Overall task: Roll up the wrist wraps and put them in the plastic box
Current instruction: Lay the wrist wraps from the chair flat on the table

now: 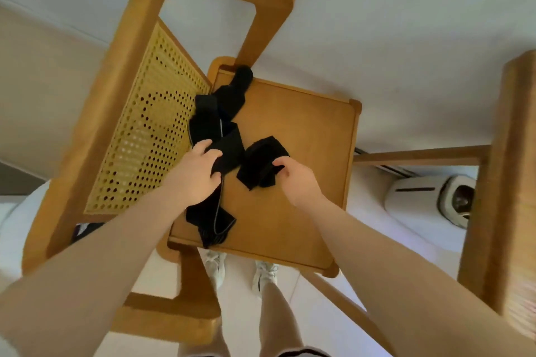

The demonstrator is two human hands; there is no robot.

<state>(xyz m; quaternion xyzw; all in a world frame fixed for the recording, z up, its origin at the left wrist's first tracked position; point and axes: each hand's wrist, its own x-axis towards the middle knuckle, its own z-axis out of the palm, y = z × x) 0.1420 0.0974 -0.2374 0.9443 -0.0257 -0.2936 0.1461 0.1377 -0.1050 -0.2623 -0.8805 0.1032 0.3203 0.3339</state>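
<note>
1 head view, looking steeply down, close over a wooden chair seat (pixel 290 130)

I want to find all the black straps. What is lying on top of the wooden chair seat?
Black fabric wrist wraps lie tangled on the wooden chair seat. The left hand grips one strap; the right hand holds another bundle. No plastic box shows here.

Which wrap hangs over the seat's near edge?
The long wrap in the left hand; its end drapes over the edge. The bunched one in the right hand stays on the seat.
</note>
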